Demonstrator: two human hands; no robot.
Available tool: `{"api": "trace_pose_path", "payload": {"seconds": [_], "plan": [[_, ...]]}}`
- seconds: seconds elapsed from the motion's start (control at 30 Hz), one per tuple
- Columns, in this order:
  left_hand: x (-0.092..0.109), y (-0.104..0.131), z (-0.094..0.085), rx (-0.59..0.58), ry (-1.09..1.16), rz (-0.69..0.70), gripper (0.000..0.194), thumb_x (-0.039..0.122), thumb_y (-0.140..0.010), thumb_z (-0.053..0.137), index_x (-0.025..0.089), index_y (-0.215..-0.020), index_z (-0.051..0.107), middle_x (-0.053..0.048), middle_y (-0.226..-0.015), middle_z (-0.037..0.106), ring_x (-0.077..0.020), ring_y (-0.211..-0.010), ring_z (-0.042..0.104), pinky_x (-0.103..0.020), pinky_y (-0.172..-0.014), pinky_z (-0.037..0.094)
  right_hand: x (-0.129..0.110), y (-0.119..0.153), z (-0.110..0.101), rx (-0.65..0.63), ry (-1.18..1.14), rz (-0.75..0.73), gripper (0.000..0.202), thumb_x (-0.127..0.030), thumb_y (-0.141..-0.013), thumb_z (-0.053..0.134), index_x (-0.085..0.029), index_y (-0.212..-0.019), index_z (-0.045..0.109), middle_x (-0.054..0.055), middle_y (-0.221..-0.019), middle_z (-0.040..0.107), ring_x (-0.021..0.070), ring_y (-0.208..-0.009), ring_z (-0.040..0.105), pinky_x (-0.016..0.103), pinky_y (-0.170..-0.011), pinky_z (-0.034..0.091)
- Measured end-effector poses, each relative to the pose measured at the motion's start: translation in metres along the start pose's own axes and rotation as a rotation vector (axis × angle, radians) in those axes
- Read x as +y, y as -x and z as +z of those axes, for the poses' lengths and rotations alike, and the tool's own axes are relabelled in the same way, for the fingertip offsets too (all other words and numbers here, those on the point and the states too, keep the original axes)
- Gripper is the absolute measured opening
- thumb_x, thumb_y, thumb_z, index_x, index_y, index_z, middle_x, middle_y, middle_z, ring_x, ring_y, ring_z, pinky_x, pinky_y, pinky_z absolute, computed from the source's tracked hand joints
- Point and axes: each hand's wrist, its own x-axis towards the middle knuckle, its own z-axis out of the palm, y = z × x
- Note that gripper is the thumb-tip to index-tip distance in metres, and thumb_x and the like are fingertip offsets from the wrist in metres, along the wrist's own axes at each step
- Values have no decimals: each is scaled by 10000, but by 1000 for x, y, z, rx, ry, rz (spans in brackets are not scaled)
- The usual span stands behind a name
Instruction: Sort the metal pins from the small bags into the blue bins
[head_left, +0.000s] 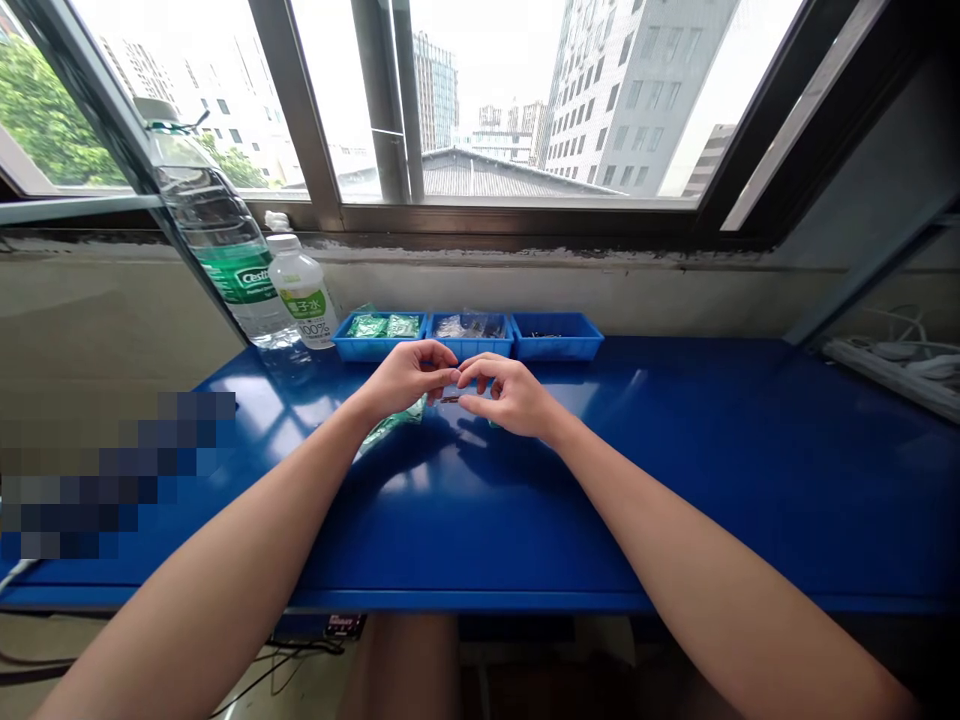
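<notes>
My left hand (415,377) and my right hand (511,395) meet over the middle of the blue table, fingertips almost touching. Thumb and fingers of the left are pinched together on what looks like a small clear plastic bag (450,396) with a thin brownish thing in or behind it. My right hand has its thumb apart from its fingers, close beside the bag; whether it touches the bag I cannot tell. Under my left wrist lies a green and clear plastic packet (397,422), partly hidden. A bit of green also shows below my right hand.
Along the back stand three blue trays: one with green packets (384,326), one with clear bags (470,326), one with small dark pieces (546,335). A large water bottle (225,240) and a smaller white bottle (302,292) stand left. A power strip (892,365) lies right.
</notes>
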Motion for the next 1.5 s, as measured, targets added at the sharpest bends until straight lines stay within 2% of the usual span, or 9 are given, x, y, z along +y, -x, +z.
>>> {"api": "trace_pose_path", "payload": {"seconds": [0.23,0.37,0.5,0.7,0.83,0.93,1.0,1.17,1.5], "plan": [[-2,-1,4,-43,37,-1,334,396,-686,742,158,-787,531,24,-563,597,-118,-479,567,-248,-474,469,3,-2,-5,-44,-154,208,235,-373,-716,674,-145,-752,720,-9,-579,583,85,-516,445,223,-492,349],[-4,0,1,-65,54,48,300,341,-716,710,188,-824,477,29,-622,620,-131,-547,599,-246,-508,475,12,-4,-11,122,-232,249,259,-393,-701,688,-137,-712,716,5,-566,595,104,-532,492,239,-515,381],[-8,-1,-1,-79,-116,88,138,282,-729,642,154,-763,604,-6,-636,629,-129,-586,593,-246,-553,478,20,-6,-16,99,-282,279,262,-397,-688,698,-142,-745,711,20,-628,635,114,-551,528,242,-525,412],[-13,-3,-1,449,-567,393,308,303,-864,485,155,-1049,682,-93,-1069,659,-183,-916,623,-275,-762,516,36,-8,-23,248,-285,336,319,-443,-715,662,-152,-844,673,44,-820,687,110,-576,559,235,-523,436],[-9,0,-5,806,-801,506,506,316,-895,471,177,-1381,448,-132,-1382,464,-253,-1226,493,-354,-973,461,39,-7,-25,197,-125,311,307,-450,-741,646,-156,-823,679,38,-793,686,136,-666,590,252,-619,472],[-8,0,-9,891,-890,518,607,320,-888,490,185,-1457,330,-137,-1471,359,-271,-1365,342,-375,-1078,371,31,-5,-23,145,2,282,292,-431,-767,630,-156,-842,693,46,-817,703,151,-720,610,264,-670,471],[-10,-2,-10,785,-932,497,592,306,-896,465,182,-1460,333,-131,-1477,370,-261,-1387,312,-383,-1113,321,25,-5,-21,118,73,271,287,-424,-777,623,-157,-850,701,47,-820,709,152,-717,611,262,-665,462],[-20,-6,-10,191,-1039,263,548,299,-881,451,214,-1421,421,-116,-1509,359,-305,-1339,393,-488,-1070,324,21,-4,-18,57,168,219,287,-428,-787,612,-164,-846,707,40,-824,715,150,-715,610,254,-651,454],[-26,-6,-14,120,-1039,161,396,308,-850,456,209,-1194,627,-116,-1330,550,-306,-1233,496,-478,-999,362,28,-1,-40,-286,361,292,414,-349,-659,708,-208,-1049,697,51,-1112,659,221,-1008,593,268,-801,478]]}}
